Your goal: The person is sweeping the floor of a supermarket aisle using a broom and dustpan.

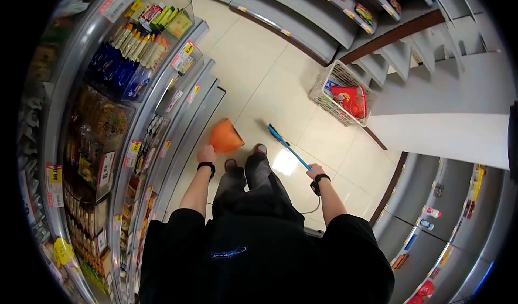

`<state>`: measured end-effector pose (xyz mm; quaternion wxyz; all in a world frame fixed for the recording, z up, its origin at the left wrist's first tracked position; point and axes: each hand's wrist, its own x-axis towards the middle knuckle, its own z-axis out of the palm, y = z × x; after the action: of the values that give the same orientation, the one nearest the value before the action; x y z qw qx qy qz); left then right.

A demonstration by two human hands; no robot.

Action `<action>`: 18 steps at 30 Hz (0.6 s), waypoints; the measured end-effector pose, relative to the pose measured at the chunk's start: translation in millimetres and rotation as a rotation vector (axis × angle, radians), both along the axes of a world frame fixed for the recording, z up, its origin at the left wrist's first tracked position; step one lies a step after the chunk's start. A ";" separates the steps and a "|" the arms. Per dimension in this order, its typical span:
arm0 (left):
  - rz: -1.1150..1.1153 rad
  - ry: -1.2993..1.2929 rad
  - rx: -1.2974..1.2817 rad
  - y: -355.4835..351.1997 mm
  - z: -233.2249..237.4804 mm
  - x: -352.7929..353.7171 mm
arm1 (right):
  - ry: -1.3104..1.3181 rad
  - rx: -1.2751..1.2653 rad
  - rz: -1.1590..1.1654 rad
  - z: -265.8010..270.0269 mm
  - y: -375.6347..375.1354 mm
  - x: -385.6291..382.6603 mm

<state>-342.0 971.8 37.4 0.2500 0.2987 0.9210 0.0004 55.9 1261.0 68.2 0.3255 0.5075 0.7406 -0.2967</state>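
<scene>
My left hand (205,153) is closed around the grip of an orange dustpan (225,137), slightly blurred and held low over the tiled floor in front of my shoes. On the other side, my right hand (316,170) grips the blue handle of a broom (291,149). The broom slants away to the upper left, its dark end (272,127) close over the floor, a short way right of the dustpan. Black bands circle both wrists, and a thin cable (318,202) hangs from the right one.
Packed snack shelves (116,61) line the left side. A white plastic basket (341,101) holding a red package (350,100) stands ahead on the right. Grey shelving (302,12) runs across the back, with more sparsely stocked shelves (431,217) at the lower right. Pale floor tiles (253,61) lie between.
</scene>
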 end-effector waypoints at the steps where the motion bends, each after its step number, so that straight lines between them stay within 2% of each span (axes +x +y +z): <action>1: 0.000 -0.044 0.019 -6.7 2.2 -1.9 | 0.005 0.033 0.000 3.2 -9.0 18.6; 3: -0.030 -0.028 -0.009 -17.7 2.8 -2.4 | 0.069 0.115 -0.084 9.2 -36.4 57.3; 5: -0.017 -0.055 -0.019 -21.0 17.6 -5.0 | -0.013 0.096 -0.197 6.1 -63.6 91.8; 6: -0.023 -0.061 -0.009 -24.7 17.3 -6.2 | -0.085 -0.005 -0.382 16.0 -77.6 97.7; 8: -0.045 -0.080 0.005 -28.1 12.9 -7.3 | -0.104 -0.017 -0.423 12.1 -108.5 120.4; 9: -0.067 -0.129 -0.044 -23.6 31.2 -7.7 | -0.076 -0.005 -0.393 11.0 -123.0 130.5; 15: -0.123 -0.116 -0.074 -17.3 -7.7 -9.1 | -0.253 -0.049 -0.410 5.2 -173.7 172.1; 16: -0.121 -0.119 -0.086 -15.2 -4.9 -9.2 | -0.281 -0.074 -0.390 3.0 -178.1 180.4; 18: -0.113 -0.072 -0.076 -10.4 -1.0 -2.6 | -0.315 -0.122 -0.497 3.1 -185.1 194.9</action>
<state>-344.6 961.4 36.4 0.2936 0.3405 0.8924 -0.0379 250.7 1075.9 71.4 0.3839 0.6925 0.5149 -0.3287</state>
